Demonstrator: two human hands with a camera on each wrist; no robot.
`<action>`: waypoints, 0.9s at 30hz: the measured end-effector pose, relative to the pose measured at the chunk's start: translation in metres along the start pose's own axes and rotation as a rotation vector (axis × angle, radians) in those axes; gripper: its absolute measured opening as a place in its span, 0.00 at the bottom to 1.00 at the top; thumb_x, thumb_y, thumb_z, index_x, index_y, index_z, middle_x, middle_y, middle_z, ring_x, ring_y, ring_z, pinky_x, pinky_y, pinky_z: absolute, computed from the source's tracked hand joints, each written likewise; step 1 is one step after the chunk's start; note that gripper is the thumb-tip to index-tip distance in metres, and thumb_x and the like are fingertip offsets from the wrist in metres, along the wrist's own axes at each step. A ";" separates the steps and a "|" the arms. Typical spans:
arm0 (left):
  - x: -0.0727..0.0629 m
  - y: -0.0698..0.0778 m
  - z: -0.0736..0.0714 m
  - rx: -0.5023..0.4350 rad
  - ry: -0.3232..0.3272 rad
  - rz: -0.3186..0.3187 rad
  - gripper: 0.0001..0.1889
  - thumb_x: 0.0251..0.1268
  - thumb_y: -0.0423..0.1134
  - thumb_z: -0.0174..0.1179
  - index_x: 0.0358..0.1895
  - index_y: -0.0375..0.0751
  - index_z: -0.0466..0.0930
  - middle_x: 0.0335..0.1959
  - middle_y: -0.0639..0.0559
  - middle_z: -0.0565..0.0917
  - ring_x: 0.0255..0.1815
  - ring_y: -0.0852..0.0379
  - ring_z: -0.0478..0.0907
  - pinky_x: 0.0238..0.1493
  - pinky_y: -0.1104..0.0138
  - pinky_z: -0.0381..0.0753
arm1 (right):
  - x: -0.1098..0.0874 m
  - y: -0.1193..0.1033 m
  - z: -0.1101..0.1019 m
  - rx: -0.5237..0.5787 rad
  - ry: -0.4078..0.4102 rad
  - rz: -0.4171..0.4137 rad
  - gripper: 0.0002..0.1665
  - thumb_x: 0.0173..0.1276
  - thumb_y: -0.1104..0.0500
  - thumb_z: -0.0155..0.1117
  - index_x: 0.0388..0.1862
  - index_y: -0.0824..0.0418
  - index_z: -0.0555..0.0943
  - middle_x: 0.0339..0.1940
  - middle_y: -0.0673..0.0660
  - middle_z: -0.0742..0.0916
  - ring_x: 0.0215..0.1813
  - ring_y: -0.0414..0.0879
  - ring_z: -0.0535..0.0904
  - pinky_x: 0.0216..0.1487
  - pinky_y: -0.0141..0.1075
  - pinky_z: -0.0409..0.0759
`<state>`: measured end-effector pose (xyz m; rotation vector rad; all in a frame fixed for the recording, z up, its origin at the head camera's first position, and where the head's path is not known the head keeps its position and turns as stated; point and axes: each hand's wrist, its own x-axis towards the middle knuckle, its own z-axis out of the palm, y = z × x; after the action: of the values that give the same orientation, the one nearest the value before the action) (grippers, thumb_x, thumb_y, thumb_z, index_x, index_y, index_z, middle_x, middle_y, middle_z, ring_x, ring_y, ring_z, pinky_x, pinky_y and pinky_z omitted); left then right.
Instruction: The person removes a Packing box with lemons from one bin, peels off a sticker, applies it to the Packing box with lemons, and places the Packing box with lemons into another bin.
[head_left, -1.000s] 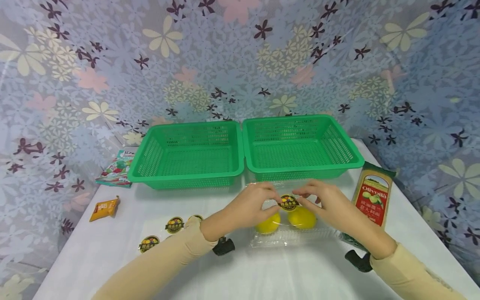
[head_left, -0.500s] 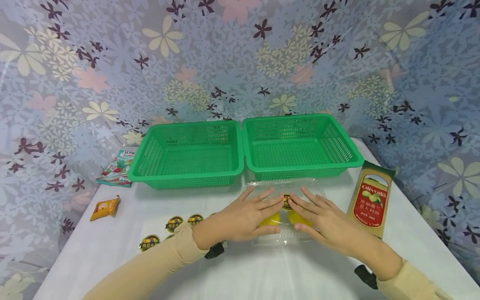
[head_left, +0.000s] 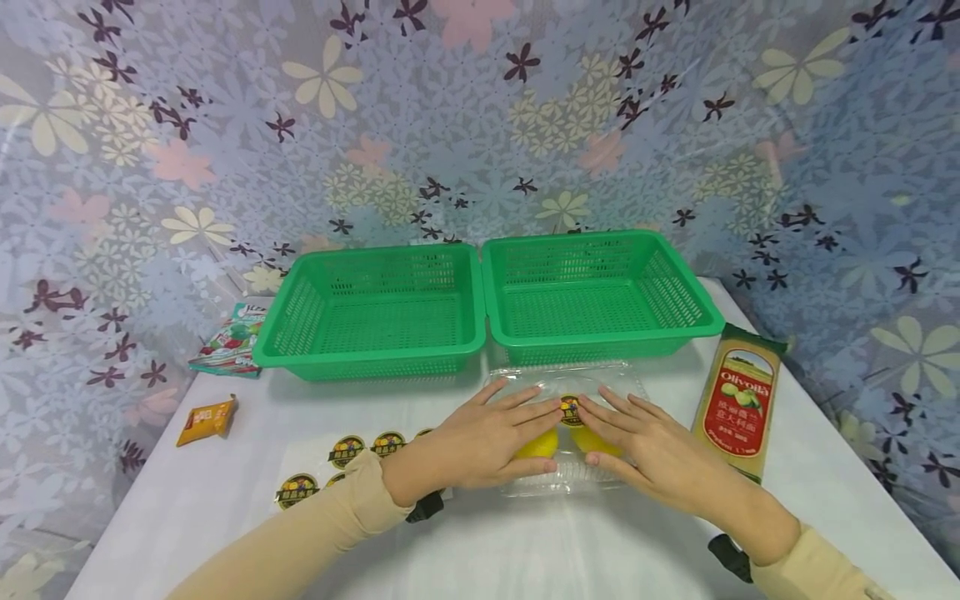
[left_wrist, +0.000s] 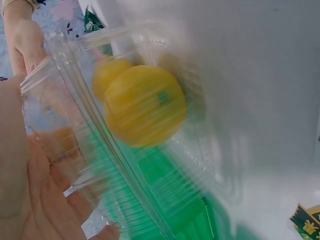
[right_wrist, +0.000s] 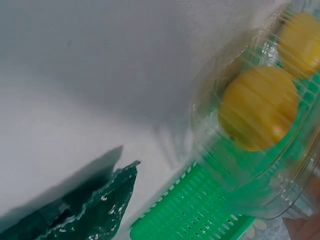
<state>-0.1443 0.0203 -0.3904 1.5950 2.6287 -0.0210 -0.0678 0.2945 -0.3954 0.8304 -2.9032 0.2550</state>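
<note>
A clear plastic clamshell box lies closed on the white table, with two round yellow fruits inside. On its lid sits a round black-and-gold fruit sticker. My left hand rests flat on the left of the lid, fingers straight and spread, index fingertip at the sticker's edge. From the other side my right hand presses flat too, its fingertips on the sticker's right edge. Both palms partly cover the fruits in the head view. Through the box wall, the right wrist view shows one fruit near the other.
Two green plastic baskets stand side by side behind the box. More round stickers lie on a sheet by my left forearm. At the right is a pasta packet; at the left, an orange snack packet and a green-and-red packet.
A second ago my fingertips held the sticker by its two sides over the lid. Both hands then flattened onto the lid around the sticker; the last half second shows almost no movement.
</note>
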 end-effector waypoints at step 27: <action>-0.006 -0.007 0.004 0.003 0.119 0.059 0.37 0.86 0.67 0.40 0.89 0.59 0.53 0.90 0.58 0.56 0.89 0.48 0.57 0.87 0.41 0.56 | -0.003 0.003 -0.001 -0.035 0.073 -0.038 0.39 0.78 0.37 0.65 0.83 0.49 0.73 0.83 0.55 0.75 0.82 0.62 0.72 0.75 0.66 0.74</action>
<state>-0.1473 0.0121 -0.3941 1.7251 2.6678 0.0759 -0.0665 0.2988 -0.3956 0.8512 -2.8136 0.2254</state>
